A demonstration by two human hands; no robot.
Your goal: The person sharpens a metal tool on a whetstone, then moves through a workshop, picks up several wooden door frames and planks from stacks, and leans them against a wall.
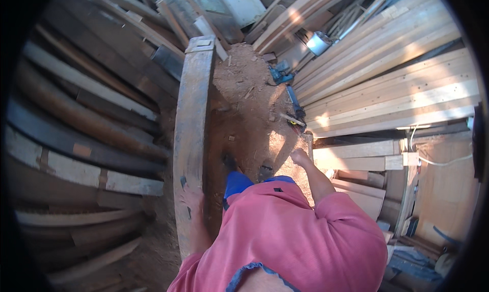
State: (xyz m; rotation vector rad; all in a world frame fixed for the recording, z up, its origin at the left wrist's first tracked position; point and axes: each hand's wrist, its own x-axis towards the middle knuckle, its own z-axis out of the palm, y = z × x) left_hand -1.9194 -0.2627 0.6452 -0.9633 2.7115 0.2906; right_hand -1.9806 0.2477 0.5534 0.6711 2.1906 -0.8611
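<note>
A long, worn wooden beam (191, 113) stands lengthwise to my left, a small wooden block (199, 44) across its far end. On the near part of the beam lies my left hand (192, 196), its fingers looking flat against the wood. Two small dark patches mark the beam around that hand. My right hand (300, 157) is closed, held over the sawdust on my right; whatever its fingers may hold is hidden. Nearest to it are the end of a wooden piece (309, 141) and a small tool with yellow on it (294, 122).
Teal power tools (280, 75) and a long blue tool (294, 99) lie beyond my right hand. Stacked planks (387, 88) line the right side. Curved timbers (91, 113) fill the left. A white can (319, 43) sits at the back. Sawdust and chips (239, 88) cover the floor.
</note>
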